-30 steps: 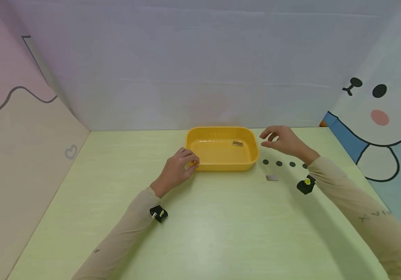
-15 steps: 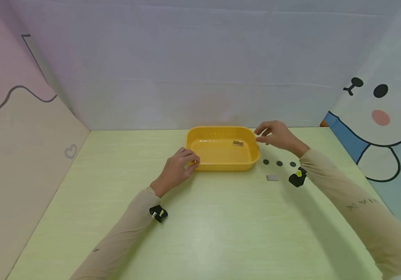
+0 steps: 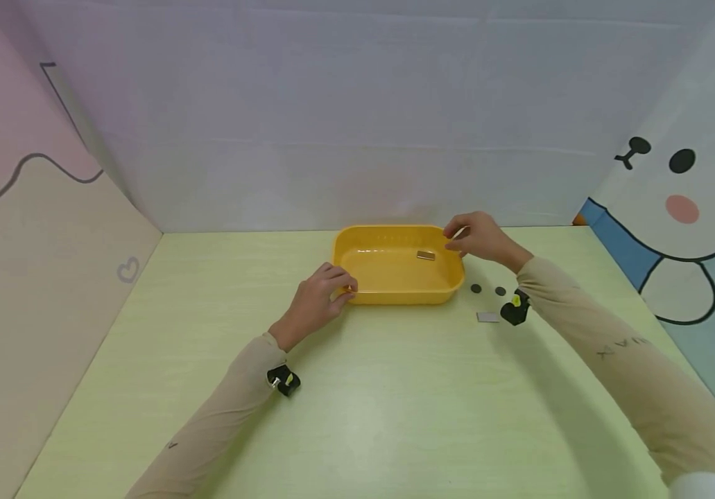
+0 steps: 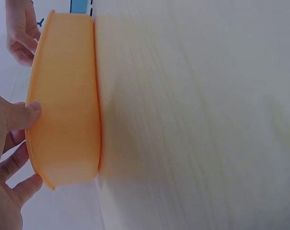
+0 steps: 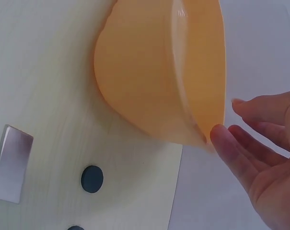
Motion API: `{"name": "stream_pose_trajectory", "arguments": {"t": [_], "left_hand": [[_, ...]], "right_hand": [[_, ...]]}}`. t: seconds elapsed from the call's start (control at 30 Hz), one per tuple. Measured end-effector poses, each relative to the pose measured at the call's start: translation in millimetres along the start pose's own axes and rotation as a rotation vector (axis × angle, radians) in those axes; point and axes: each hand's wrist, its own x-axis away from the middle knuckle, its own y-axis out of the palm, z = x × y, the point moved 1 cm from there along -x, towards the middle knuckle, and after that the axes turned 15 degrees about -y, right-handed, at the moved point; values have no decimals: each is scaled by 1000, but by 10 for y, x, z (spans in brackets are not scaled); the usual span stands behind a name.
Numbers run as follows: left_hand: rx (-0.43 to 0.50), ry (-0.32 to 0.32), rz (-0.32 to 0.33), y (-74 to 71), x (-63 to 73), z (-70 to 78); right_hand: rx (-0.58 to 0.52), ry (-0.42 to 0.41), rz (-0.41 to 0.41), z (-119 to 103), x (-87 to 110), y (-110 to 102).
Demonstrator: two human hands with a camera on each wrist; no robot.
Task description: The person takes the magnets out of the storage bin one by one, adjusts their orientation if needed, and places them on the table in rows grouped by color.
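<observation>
A yellow plastic tray (image 3: 403, 298) stands on the table against the back wall. My left hand (image 3: 313, 305) pinches its front left rim, thumb on the outer wall and fingers over the edge in the left wrist view. My right hand (image 3: 482, 241) is at the tray's back right rim, fingers loosely bent and thumb apart; in the right wrist view one fingertip (image 5: 219, 135) overlaps the rim's corner. Nothing shows between its fingers. Inside the tray, toward the right, lies a small metal-edged rectangular block (image 3: 426, 256).
Right of the tray, two flat black discs (image 3: 476, 288) lie on the table (image 3: 332, 416). In front of them is a thin silver rectangular plate (image 3: 487, 317). A pale cloth wall (image 3: 270, 173) rises behind the tray, and printed panels stand at both sides.
My right hand has moved left to the tray's right rim. Its forearm and wrist camera now cover the discs farther right. The left hand keeps its hold on the tray.
</observation>
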Motion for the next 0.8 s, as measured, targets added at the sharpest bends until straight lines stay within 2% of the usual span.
{"name": "stream_pose_trajectory", "arguments": {"t": [0.6, 0.8], "left_hand": [[11, 7, -3, 7, 13, 49], [16, 1, 1, 15, 27, 35]], "right_hand": [[69, 56, -130, 2, -199, 207], [195, 91, -204, 45, -314, 317]]}}
